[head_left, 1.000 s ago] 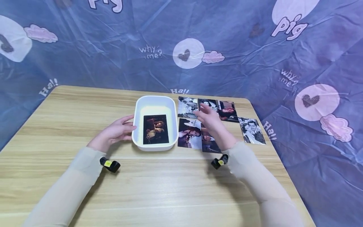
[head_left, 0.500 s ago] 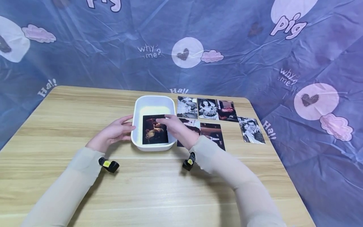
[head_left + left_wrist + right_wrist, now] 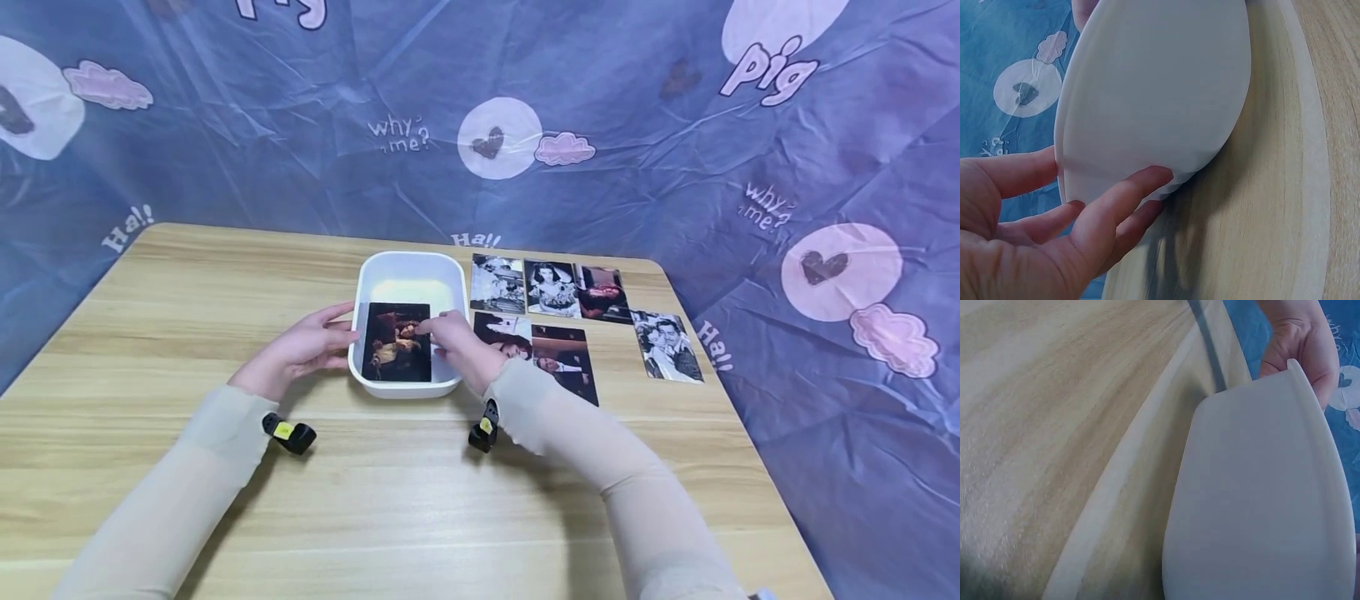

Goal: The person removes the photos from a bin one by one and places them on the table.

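A white plastic box [image 3: 408, 389] stands on the table, with a dark photo card [image 3: 386, 358] lying inside against its left side. My left hand [image 3: 315, 343] touches the box's left wall; in the left wrist view its fingers are spread along the outside and one digit meets the rim. Over the right rim reaches my right hand [image 3: 467, 346], a fingertip on the card's right edge. The other right fingers are partly hidden. In the right wrist view the box's outer wall [image 3: 1254, 500] covers most of this hand's work, and the left hand [image 3: 1304, 350] shows beyond.
Several photo cards lie right of the box: a black-and-white card [image 3: 552, 292] in the back row, a dark card [image 3: 566, 367] in front, and another black-and-white card [image 3: 667, 346] farther right. A blue printed cloth [image 3: 300, 167] hangs behind the wooden table [image 3: 375, 517].
My right hand has moved left from above the loose cards into the box. The card inside has slid left under its fingertip. My left hand has stayed at the box wall.
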`<state>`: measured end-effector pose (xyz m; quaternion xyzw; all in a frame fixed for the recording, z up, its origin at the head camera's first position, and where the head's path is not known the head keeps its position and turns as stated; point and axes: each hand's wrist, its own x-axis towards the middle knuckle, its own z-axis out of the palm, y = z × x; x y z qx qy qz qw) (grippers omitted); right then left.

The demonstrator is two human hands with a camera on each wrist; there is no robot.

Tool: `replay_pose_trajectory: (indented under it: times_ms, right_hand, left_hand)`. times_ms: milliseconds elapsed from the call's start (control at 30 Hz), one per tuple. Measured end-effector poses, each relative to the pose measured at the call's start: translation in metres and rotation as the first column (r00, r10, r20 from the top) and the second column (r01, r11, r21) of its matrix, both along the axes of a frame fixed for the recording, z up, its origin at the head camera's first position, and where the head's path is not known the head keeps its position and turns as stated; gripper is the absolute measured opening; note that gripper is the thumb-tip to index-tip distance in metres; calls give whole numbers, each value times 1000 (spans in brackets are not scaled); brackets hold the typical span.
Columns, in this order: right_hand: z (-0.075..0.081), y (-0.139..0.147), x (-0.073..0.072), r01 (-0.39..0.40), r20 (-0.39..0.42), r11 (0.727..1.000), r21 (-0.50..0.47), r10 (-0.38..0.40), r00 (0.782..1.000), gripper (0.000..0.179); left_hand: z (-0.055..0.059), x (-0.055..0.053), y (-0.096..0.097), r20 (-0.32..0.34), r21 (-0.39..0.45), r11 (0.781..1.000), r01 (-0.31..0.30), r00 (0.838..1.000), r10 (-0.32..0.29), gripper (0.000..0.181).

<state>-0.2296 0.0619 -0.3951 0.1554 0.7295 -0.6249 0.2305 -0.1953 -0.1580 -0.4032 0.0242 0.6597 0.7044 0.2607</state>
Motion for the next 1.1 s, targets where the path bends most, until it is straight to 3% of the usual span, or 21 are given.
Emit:
replay_pose_trajectory:
  times_ms: [100, 200, 233, 333, 433, 467, 567, 733, 867, 967, 1100]
  right_hand:
    - [-7, -2, -4, 5, -59, 999, 38, -3, 998, 63]
    - [-17, -2, -9, -36, -141, 994, 105, 51, 989, 59]
    - [-30, -1, -16, -60, -198, 991, 119, 83, 977, 60]
    - [-41, 0, -22, -136, -275, 961, 241, 202, 940, 67]
    - [-41, -1, -21, -190, -298, 920, 342, 298, 907, 77]
    - [-28, -2, -13, -203, -271, 904, 376, 317, 909, 79]
    - [-14, -2, -2, -222, -280, 884, 411, 354, 892, 81]
    - [4, 6, 7, -220, -318, 917, 333, 329, 889, 79]
    - [16, 25, 6, -182, -313, 968, 172, 229, 922, 81]
    - [28, 52, 5, -141, -307, 987, 81, 159, 938, 83]
    - [40, 105, 4, -81, -304, 995, 53, 94, 948, 82]
  left_hand:
    - [0, 0, 0, 1, -1, 1000, -2, 1000, 2, 73]
    - [0, 0, 0, -1, 2, 1000, 0, 1000, 0, 73]
    - [0, 0, 0, -1, 4, 1000, 1, 1000, -1, 73]
    - [1, -1, 0, -3, 14, 1000, 8, 1000, -8, 74]
    - [1, -1, 0, -9, 25, 1000, 17, 1000, -17, 74]
    - [1, -1, -1, -10, 25, 1000, 18, 1000, -17, 74]
    - [0, 0, -1, -14, 24, 1000, 18, 1000, -18, 75]
    - [-3, 2, -1, -1, 39, 999, 10, 1000, -10, 75]
    - [-6, 2, 0, 6, 51, 999, 2, 1000, -3, 74]
    - [-5, 2, 1, 3, 47, 999, -2, 1000, 2, 74]
    - [-1, 1, 0, 1, 35, 999, -6, 1000, 6, 72]
